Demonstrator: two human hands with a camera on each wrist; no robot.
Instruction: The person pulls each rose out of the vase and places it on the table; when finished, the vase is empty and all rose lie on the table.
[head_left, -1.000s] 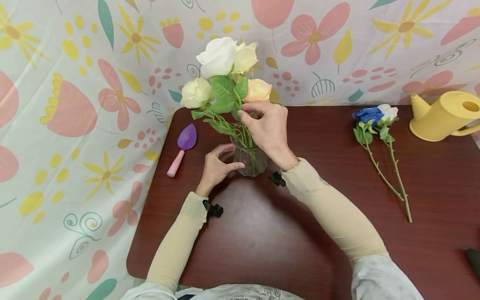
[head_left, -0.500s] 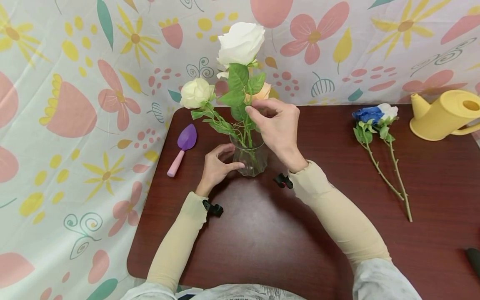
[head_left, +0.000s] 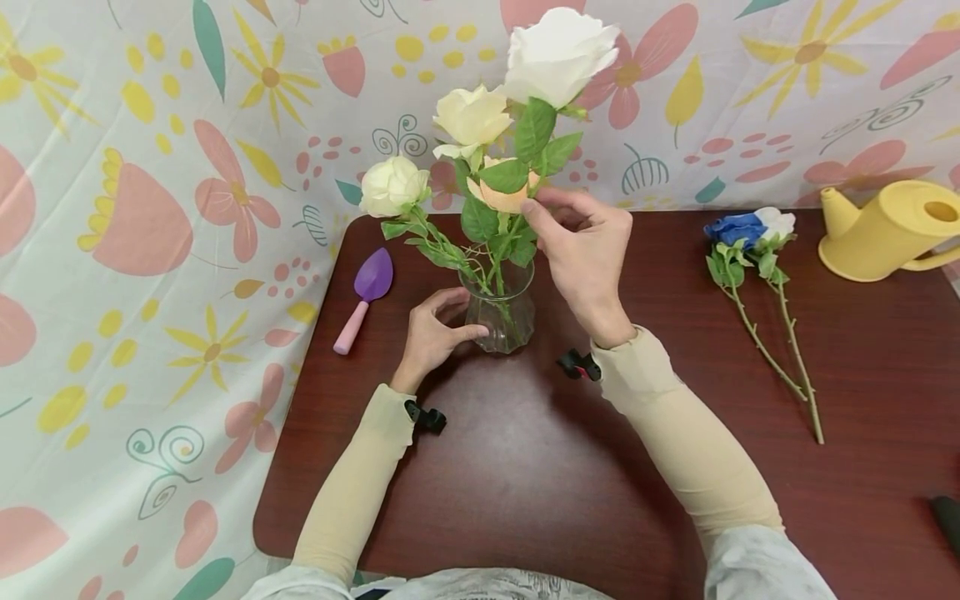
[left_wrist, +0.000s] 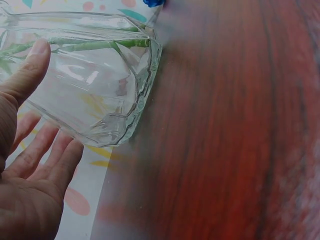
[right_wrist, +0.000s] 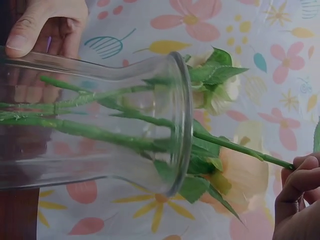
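Note:
My right hand (head_left: pixel 588 258) pinches the stem of a large white rose (head_left: pixel 558 54) above the vase's mouth. In the right wrist view that green stem (right_wrist: pixel 240 149) slants from my fingers over the rim into the glass, its lower end off the bottom. My left hand (head_left: pixel 437 333) holds the clear glass vase (head_left: pixel 501 321) from the left, thumb in front and fingers behind. In the left wrist view the thumb lies against the glass. Also in the vase are two cream roses, one upper (head_left: pixel 471 117), one leaning left (head_left: pixel 392 187), and a peach rose (head_left: pixel 491 196), partly hidden by leaves.
A purple trowel (head_left: pixel 372 275) with a pink handle lies left of the vase. To the right lie a blue rose (head_left: pixel 735 231) and a white rose (head_left: pixel 777 223), stems crossing. Beyond them stands a yellow watering can (head_left: pixel 873 237). A flower-patterned cloth (head_left: pixel 247 333) borders the table's left and back.
My right hand has moved right with the white rose, whose bloom has risen up and right. The upper cream rose now shows fully. My left hand and the vase have stayed in place.

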